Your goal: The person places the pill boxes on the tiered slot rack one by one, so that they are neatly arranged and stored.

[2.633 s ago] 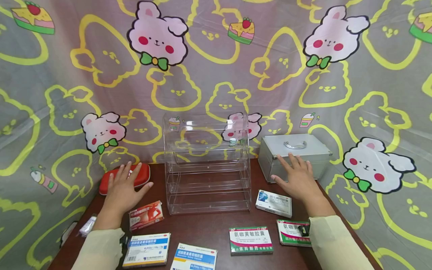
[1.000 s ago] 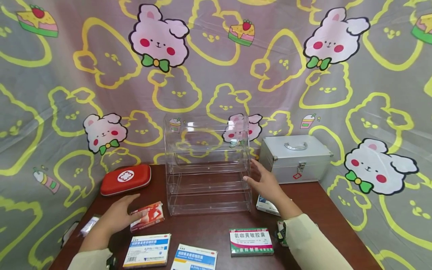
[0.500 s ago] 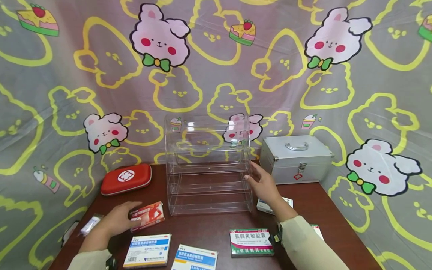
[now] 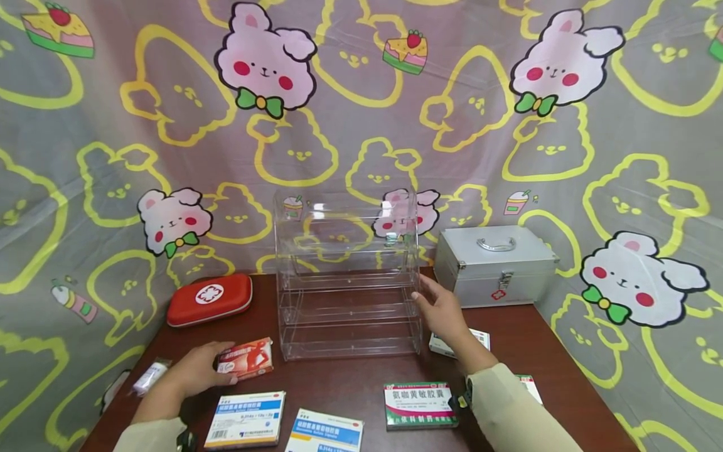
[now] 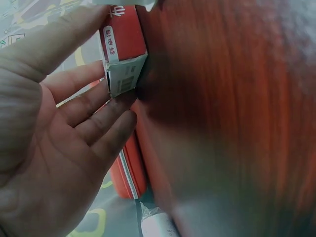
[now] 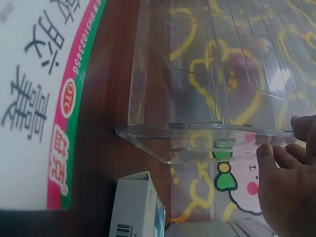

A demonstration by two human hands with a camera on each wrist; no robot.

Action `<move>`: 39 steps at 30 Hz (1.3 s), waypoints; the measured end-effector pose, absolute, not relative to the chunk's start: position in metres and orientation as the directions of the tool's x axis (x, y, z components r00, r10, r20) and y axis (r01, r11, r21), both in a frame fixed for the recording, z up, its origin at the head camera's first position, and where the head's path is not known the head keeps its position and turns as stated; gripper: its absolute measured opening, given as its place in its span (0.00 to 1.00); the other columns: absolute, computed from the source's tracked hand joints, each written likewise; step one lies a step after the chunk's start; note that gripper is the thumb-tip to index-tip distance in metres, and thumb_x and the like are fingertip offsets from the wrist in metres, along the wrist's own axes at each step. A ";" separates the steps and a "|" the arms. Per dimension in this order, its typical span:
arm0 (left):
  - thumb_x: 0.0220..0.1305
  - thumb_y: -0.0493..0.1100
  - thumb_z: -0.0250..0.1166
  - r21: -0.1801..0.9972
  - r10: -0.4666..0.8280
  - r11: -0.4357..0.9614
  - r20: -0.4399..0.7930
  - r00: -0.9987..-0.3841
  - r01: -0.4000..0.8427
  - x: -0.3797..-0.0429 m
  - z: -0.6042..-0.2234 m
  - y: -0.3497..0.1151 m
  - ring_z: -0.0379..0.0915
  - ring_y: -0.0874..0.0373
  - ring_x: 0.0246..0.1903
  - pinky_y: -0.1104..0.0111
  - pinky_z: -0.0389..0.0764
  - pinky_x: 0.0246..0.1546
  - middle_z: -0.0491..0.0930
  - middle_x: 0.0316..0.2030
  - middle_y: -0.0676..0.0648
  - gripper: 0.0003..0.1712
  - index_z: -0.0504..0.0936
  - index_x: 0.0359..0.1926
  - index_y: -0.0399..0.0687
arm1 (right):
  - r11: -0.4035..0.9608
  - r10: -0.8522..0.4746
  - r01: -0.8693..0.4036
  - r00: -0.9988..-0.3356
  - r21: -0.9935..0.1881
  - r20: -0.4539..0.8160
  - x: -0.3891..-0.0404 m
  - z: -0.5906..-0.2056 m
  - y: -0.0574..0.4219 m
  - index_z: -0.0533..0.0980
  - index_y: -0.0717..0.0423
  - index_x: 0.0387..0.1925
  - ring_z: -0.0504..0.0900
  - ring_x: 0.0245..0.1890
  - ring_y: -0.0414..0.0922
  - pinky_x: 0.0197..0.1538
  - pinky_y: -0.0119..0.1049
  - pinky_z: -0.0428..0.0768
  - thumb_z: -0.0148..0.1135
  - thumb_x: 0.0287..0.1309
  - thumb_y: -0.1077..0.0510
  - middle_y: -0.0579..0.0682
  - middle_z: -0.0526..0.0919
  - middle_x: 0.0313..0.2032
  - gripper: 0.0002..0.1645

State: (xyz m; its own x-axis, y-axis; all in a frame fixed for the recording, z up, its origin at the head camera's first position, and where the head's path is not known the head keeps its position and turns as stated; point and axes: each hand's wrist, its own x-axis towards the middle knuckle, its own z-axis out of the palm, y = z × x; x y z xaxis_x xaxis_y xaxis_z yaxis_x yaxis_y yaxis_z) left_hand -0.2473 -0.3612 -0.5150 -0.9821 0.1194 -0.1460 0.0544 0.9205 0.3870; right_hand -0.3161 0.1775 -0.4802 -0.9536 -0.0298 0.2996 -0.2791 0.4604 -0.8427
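My left hand (image 4: 200, 369) holds the left end of a red medicine box (image 4: 248, 359). Its thumb lies along the near edge and the fingers (image 5: 89, 101) are curved behind the box in the left wrist view. My right hand (image 4: 445, 311) is at the right side of a clear acrylic tiered rack (image 4: 350, 346), which has no boxes on its shelves. In the right wrist view, the thumb is on one side of the rack's side panel (image 6: 197, 129) and the other fingers (image 6: 269, 155) are on the outer side.
Two blue-and-white medicine boxes (image 4: 245, 419) lie at the front left. A green-and-pink one (image 4: 420, 405) lies front right, another partly under the right sleeve. A white box (image 4: 480, 339) is beside the right forearm. Behind stand a red zip case (image 4: 210, 300) and a silver metal case (image 4: 497, 267).
From flat and spread, both hands have moved: the left came down to the red medicine box and closed round its end; the right went left to the rack's side and stayed there.
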 end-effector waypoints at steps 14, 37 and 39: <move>0.50 0.50 0.89 0.441 0.035 0.897 -0.017 -0.999 0.024 -0.246 -0.517 -0.366 0.77 0.31 0.61 0.31 0.77 0.64 0.80 0.61 0.28 0.50 0.77 0.71 0.37 | 0.454 -0.023 -0.256 -0.961 -0.853 0.276 -0.314 -0.478 0.177 0.71 0.59 0.79 0.82 0.69 0.61 0.72 0.59 0.81 0.65 0.78 0.57 0.64 0.82 0.69 0.33; 0.79 0.60 0.65 0.869 -0.430 0.469 0.070 -0.900 -0.157 -0.240 -0.459 -0.363 0.69 0.44 0.69 0.62 0.80 0.63 0.73 0.77 0.35 0.36 0.76 0.77 0.47 | 0.442 0.010 -0.241 -0.962 -0.864 0.273 -0.313 -0.480 0.173 0.73 0.58 0.77 0.84 0.68 0.61 0.69 0.58 0.84 0.66 0.77 0.57 0.63 0.83 0.68 0.32; 0.79 0.60 0.65 0.910 -0.459 0.388 0.052 -0.887 -0.148 -0.244 -0.449 -0.359 0.70 0.51 0.70 0.70 0.80 0.68 0.73 0.78 0.41 0.35 0.75 0.78 0.50 | 0.445 0.008 -0.244 -0.961 -0.862 0.276 -0.314 -0.480 0.173 0.73 0.58 0.77 0.84 0.67 0.61 0.69 0.59 0.84 0.66 0.77 0.58 0.63 0.83 0.68 0.32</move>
